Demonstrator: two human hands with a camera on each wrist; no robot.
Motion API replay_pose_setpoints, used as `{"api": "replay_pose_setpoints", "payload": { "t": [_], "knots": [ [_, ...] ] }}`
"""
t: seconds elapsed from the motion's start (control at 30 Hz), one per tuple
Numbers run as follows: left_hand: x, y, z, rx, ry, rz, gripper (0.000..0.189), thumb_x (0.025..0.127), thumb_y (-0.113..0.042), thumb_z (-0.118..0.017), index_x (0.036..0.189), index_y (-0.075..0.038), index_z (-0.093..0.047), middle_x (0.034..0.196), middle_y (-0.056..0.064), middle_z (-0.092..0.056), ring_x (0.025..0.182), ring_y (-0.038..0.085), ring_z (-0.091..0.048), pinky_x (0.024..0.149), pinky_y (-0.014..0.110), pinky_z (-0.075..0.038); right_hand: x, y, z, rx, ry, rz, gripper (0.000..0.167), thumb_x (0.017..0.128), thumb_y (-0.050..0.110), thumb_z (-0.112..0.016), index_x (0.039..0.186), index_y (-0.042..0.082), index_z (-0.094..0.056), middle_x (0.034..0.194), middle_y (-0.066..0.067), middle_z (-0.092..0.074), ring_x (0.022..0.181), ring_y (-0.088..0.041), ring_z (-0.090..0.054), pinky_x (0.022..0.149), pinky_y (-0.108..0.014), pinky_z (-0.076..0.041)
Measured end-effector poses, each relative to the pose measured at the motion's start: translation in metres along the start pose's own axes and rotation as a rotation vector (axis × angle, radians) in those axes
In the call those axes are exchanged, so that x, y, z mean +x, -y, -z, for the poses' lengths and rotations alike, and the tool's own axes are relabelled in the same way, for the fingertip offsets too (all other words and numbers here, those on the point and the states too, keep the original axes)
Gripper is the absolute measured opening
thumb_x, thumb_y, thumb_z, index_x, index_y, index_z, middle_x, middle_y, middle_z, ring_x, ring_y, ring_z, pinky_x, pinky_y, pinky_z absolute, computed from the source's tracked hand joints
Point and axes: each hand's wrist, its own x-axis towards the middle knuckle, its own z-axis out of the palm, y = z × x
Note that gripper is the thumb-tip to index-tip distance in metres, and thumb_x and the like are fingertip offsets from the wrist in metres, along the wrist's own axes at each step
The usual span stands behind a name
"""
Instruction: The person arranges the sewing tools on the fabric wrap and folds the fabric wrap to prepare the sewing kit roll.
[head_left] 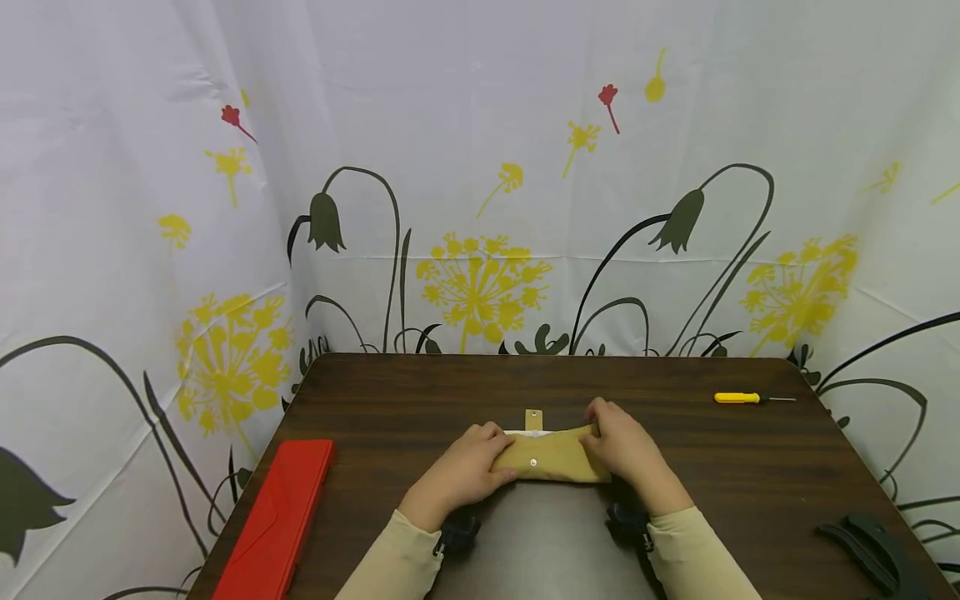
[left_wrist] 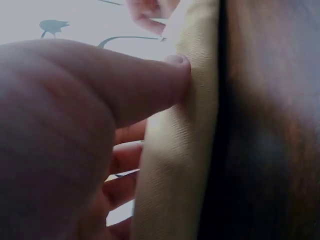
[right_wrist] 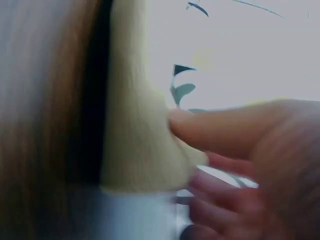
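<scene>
A mustard-tan pouch (head_left: pixel 558 458) is held between the two hands above the near middle of the brown table. It has a round snap on its front, and a short tab (head_left: pixel 533 419) with a stud stands up behind its pale opening. My left hand (head_left: pixel 462 467) pinches the left end; in the left wrist view the thumb (left_wrist: pixel 155 87) presses the near face with the fingers behind. At the other end my right hand (head_left: pixel 628 446) pinches the upper corner. The right wrist view shows the pouch (right_wrist: pixel 140 130) blurred, its lower corner flaring below the thumb (right_wrist: pixel 215 125).
A long flat red case (head_left: pixel 277 517) lies along the table's left edge. Far right is a yellow-handled screwdriver (head_left: pixel 738 398). A dark green curved tool (head_left: pixel 873 554) rests at the near right corner. A white flower-printed curtain (head_left: pixel 480 125) hangs behind the table (head_left: pixel 420 392).
</scene>
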Motion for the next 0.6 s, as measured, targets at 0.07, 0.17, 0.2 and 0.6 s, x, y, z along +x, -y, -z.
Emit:
{"api": "replay_pose_setpoints", "payload": {
  "t": [0.07, 0.17, 0.2, 0.6],
  "knots": [
    [0.000, -0.001, -0.003, 0.042, -0.010, 0.002, 0.055, 0.099, -0.040, -0.081, 0.145, -0.011, -0.069, 0.125, 0.002, -0.066, 0.113, 0.021, -0.059, 0.099, 0.040, -0.055, 0.001, 0.007, 0.001, 0.068, -0.123, 0.021, 0.022, 0.098, 0.015, -0.081, 0.114, 0.011, -0.066, 0.098, -0.008, -0.064, 0.079, -0.019, -0.056, 0.074, -0.039, -0.050],
    [0.000, -0.004, -0.005, 0.087, -0.029, 0.013, 0.057, 0.096, -0.043, -0.083, 0.143, -0.013, -0.070, 0.124, 0.001, -0.065, 0.110, 0.021, -0.058, 0.094, 0.041, -0.055, 0.002, 0.022, 0.000, 0.416, -0.130, 0.042, 0.024, 0.104, 0.015, -0.075, 0.124, 0.005, -0.067, 0.108, -0.020, -0.066, 0.082, -0.019, -0.061, 0.074, -0.033, -0.055],
    [0.000, -0.005, -0.006, 0.099, -0.033, 0.016, 0.058, 0.096, -0.043, -0.083, 0.143, -0.013, -0.070, 0.124, 0.001, -0.065, 0.110, 0.021, -0.058, 0.093, 0.041, -0.054, 0.002, 0.026, -0.001, 0.569, -0.070, 0.033, 0.030, 0.106, 0.017, -0.071, 0.132, 0.003, -0.064, 0.115, -0.024, -0.064, 0.084, -0.018, -0.063, 0.075, -0.030, -0.056],
    [-0.003, -0.015, -0.005, 0.134, -0.048, 0.039, 0.044, 0.103, -0.042, -0.075, 0.137, -0.014, -0.074, 0.123, 0.002, -0.063, 0.108, 0.021, -0.056, 0.090, 0.042, -0.053, 0.006, 0.015, -0.046, 1.286, 0.345, -0.227, 0.063, 0.116, 0.025, -0.054, 0.168, -0.001, -0.029, 0.163, -0.023, -0.044, 0.086, -0.009, -0.068, 0.063, -0.019, -0.054]
  ]
}}
